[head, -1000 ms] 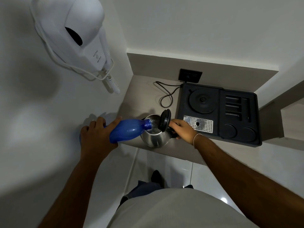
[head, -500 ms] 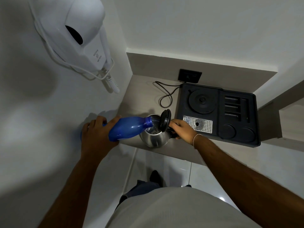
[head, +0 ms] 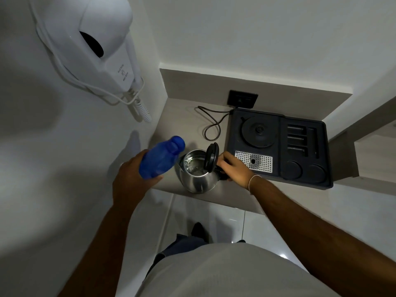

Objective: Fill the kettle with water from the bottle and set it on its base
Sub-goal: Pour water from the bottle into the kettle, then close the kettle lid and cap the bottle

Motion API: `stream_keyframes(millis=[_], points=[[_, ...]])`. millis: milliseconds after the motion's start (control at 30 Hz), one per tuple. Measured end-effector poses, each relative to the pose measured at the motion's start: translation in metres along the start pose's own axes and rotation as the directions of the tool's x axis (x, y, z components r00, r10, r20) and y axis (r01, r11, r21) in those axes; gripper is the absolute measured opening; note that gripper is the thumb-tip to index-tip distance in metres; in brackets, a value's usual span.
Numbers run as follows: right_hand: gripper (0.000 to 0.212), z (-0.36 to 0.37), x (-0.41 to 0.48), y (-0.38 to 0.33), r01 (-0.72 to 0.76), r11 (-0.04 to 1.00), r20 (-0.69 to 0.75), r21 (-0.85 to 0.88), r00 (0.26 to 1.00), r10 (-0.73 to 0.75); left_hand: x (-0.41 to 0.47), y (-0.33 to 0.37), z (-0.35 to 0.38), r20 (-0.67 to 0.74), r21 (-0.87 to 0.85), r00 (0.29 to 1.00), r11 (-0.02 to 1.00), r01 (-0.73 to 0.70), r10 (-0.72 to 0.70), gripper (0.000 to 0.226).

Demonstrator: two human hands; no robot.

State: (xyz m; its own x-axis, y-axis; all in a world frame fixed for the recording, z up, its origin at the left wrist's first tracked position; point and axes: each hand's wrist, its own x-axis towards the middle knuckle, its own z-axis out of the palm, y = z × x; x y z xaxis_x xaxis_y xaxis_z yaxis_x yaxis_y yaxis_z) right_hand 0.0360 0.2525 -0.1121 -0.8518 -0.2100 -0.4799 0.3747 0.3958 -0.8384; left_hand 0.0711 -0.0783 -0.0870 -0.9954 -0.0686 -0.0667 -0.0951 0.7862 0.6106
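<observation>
A steel kettle (head: 198, 181) stands on the grey counter with its black lid (head: 211, 156) flipped up, and water shows inside. My right hand (head: 234, 168) grips the kettle's black handle on its right side. My left hand (head: 134, 181) holds a blue bottle (head: 160, 158) just left of the kettle, its neck tilted up and away from the opening. The round kettle base (head: 258, 131) sits in the black tray (head: 304, 181) behind and to the right of the kettle.
A power cord (head: 211, 127) loops on the counter (head: 177, 121) from the tray towards a dark wall socket (head: 243, 99). A perforated metal drip plate (head: 254, 161) lies in the tray. A white wall-mounted hair dryer (head: 100, 48) hangs at upper left. The counter's front edge is just below the kettle.
The bottle's neck has lifted out of the kettle's mouth and swung up to the left. My right hand and the kettle have stayed put.
</observation>
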Motion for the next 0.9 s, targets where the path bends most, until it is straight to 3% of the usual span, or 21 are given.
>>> stream_keyframes(millis=[133, 267, 367, 567, 900], points=[[0.059, 0.004, 0.004, -0.009, 0.009, 0.996, -0.02, -0.091, 1.0, -0.01, 0.0, -0.013, 0.018, -0.059, -0.261, 0.975, 0.947, 0.19, -0.212, 0.086], [0.064, 0.012, 0.014, -0.02, -0.037, 0.965, -0.052, -0.259, 0.998, 0.025, 0.01, -0.024, 0.033, 0.012, -0.386, 0.944, 0.869, 0.31, -0.331, 0.097], [0.072, 0.022, 0.018, -0.027, -0.081, 0.938, -0.089, -0.338, 0.995, 0.054, 0.015, -0.025, 0.044, 0.026, -0.423, 0.957, 0.864, 0.271, -0.288, 0.087], [0.087, 0.035, 0.022, -0.032, -0.137, 0.882, -0.194, -0.45, 0.98, 0.053, 0.029, -0.019, 0.064, 0.015, -0.483, 0.984, 0.86, 0.161, -0.176, 0.088], [0.08, 0.043, 0.028, -0.027, -0.173, 0.87, -0.267, -0.462, 0.962, 0.05, 0.04, -0.023, 0.069, 0.034, -0.504, 0.987, 0.85, 0.153, -0.158, 0.091]])
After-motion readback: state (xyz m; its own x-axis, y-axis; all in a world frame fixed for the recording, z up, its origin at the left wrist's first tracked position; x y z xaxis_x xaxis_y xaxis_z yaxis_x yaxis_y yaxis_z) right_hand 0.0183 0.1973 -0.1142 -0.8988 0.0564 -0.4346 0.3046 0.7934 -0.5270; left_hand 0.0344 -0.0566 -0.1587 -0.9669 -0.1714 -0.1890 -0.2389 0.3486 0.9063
